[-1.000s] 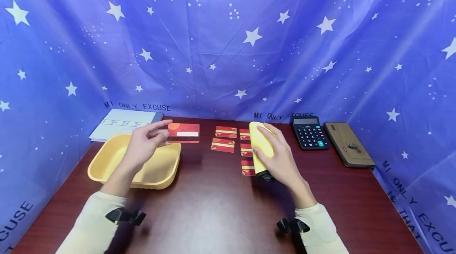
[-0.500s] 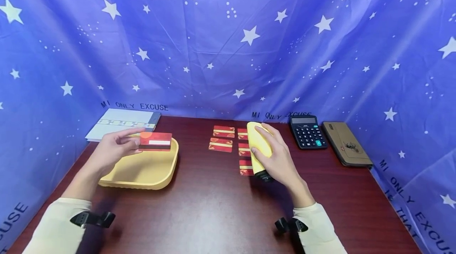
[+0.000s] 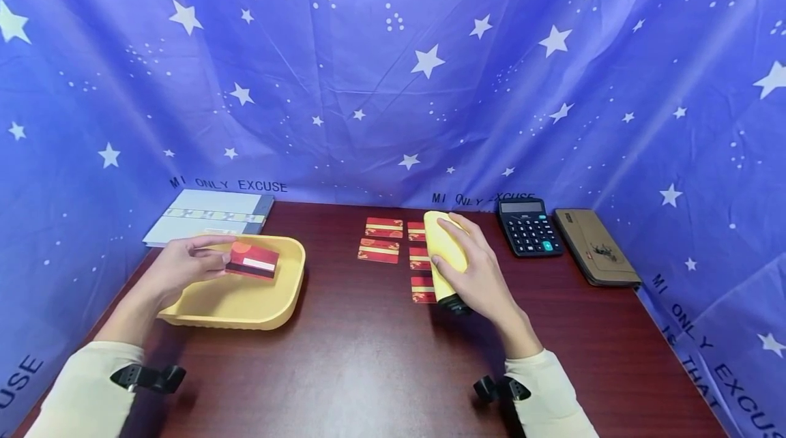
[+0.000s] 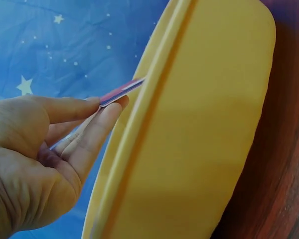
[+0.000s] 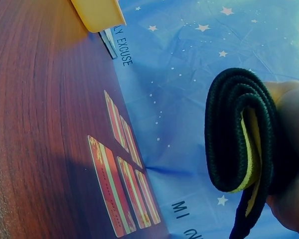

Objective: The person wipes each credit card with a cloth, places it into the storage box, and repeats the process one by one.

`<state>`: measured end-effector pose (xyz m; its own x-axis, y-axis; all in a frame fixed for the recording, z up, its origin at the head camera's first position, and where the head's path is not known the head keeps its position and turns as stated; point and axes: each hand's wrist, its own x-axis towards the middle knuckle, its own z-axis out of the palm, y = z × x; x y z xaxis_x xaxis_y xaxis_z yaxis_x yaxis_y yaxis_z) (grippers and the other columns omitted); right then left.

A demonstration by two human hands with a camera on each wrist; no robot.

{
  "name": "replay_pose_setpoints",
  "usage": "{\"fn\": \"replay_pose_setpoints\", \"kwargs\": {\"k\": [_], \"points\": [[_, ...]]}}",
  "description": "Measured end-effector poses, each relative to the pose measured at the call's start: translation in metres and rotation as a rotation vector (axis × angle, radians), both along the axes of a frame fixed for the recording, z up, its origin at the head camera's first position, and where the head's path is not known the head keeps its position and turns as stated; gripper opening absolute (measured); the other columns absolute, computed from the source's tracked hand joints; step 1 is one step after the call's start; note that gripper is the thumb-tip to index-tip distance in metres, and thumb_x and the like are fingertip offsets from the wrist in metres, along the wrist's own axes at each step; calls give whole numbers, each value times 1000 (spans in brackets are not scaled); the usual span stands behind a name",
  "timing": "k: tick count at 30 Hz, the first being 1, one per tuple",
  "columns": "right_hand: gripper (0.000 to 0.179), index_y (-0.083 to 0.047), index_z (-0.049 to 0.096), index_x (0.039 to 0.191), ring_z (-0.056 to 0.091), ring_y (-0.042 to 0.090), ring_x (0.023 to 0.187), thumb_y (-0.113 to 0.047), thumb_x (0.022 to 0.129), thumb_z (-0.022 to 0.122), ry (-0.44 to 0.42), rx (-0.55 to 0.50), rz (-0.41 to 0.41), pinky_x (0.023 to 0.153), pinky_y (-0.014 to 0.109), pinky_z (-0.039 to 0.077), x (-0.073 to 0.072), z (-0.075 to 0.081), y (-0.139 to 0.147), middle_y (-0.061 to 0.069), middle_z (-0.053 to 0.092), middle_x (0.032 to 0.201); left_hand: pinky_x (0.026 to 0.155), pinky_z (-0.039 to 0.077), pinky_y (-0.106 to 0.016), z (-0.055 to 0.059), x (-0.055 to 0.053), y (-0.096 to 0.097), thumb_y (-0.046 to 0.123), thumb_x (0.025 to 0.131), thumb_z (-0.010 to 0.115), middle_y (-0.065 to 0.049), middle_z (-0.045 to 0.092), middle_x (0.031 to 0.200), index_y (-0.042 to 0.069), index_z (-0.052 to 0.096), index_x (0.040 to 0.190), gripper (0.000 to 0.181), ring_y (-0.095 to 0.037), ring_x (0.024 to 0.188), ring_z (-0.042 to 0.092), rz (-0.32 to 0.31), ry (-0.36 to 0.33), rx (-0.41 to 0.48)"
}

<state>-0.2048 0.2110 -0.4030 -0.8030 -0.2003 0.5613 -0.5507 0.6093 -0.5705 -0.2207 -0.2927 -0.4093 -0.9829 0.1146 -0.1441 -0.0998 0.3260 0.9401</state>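
Note:
My left hand [image 3: 178,267] pinches a red bank card [image 3: 253,260] by its left end between thumb and fingers. The card, with a white strip and dark stripe facing up, is held tilted over the yellow plastic basin [image 3: 288,308]; in the left wrist view its far end passes behind the basin's rim [image 4: 134,119]. My right hand [image 3: 475,267] grips a rolled yellow cloth [image 3: 443,247] with a black ribbed edge [image 5: 229,134], above the table. Several red cards with a pale band [image 3: 379,251] lie in two columns between the hands; the cloth partly covers the right column.
A white box or folder [image 3: 211,209] lies behind the basin. At the back right are a black calculator [image 3: 529,228] and a brown wallet [image 3: 595,247]. A blue starry curtain [image 3: 368,83] encloses the dark red wooden table [image 3: 356,356].
The left hand has moved left and down with the red card, from right of the basin to over it, and the card has tilted. The right hand stays nearly still with the cloth.

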Motion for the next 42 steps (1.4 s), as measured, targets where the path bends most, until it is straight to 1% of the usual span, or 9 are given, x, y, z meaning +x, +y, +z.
{"fn": "replay_pose_setpoints", "kwargs": {"k": [7,14,17,20,26,29,32,38,42], "points": [[65,-20,58,147,50,30,141,-14,87,81,-23,-10,0,112,55,47,1,1,1,10,49,155,87,66,-32,-3,-5,-3,1,97,67,-1,76,110,-13,43,148,58,-1,91,71,-27,-1,-33],[65,-21,57,148,49,30,142,-15,88,81,-37,-8,-7,113,56,46,0,2,1,10,49,156,84,66,-26,-3,-7,-6,3,97,68,12,75,98,-16,47,144,55,0,88,70,-10,24,-71],[64,-20,57,148,49,30,142,-15,88,81,-40,-3,-7,113,56,46,-1,2,1,9,49,156,84,66,-25,-2,-7,-8,3,97,68,14,74,99,-17,48,143,53,1,89,70,-11,35,-75],[64,-21,57,148,49,29,142,-16,88,81,-44,-1,-4,114,56,46,-1,3,1,9,49,156,84,66,-26,-2,-6,-11,2,97,67,6,77,104,-16,49,142,52,0,89,71,-22,48,-104],[64,-20,57,148,49,29,142,-16,88,80,-55,1,-2,114,56,46,0,2,0,9,49,156,80,65,-22,-2,-3,-17,8,96,70,-17,77,114,-11,55,141,50,3,87,70,-31,65,-242],[64,-20,57,148,49,29,142,-15,88,81,-56,-2,0,113,56,46,0,1,0,9,49,156,80,58,-16,-1,-3,-20,13,96,72,-19,76,118,-8,57,140,51,7,89,66,-27,63,-315],[64,-20,57,148,49,30,142,-15,88,81,-55,-6,6,113,55,47,1,0,0,9,49,156,80,50,-12,0,-2,-22,18,96,74,-15,77,117,-5,59,140,52,11,90,62,-24,61,-363],[64,-20,58,147,49,30,143,-15,87,81,-52,-8,11,113,56,46,0,0,0,10,49,156,77,51,-10,3,-1,-15,18,96,73,-3,79,113,-6,61,137,48,11,89,63,-2,87,-335],[65,-18,58,147,49,31,142,-14,87,82,-40,-5,4,113,56,47,0,0,2,11,49,155,78,52,-10,9,1,-1,16,97,72,-11,77,118,-5,64,135,44,11,90,64,5,118,-324]]}}
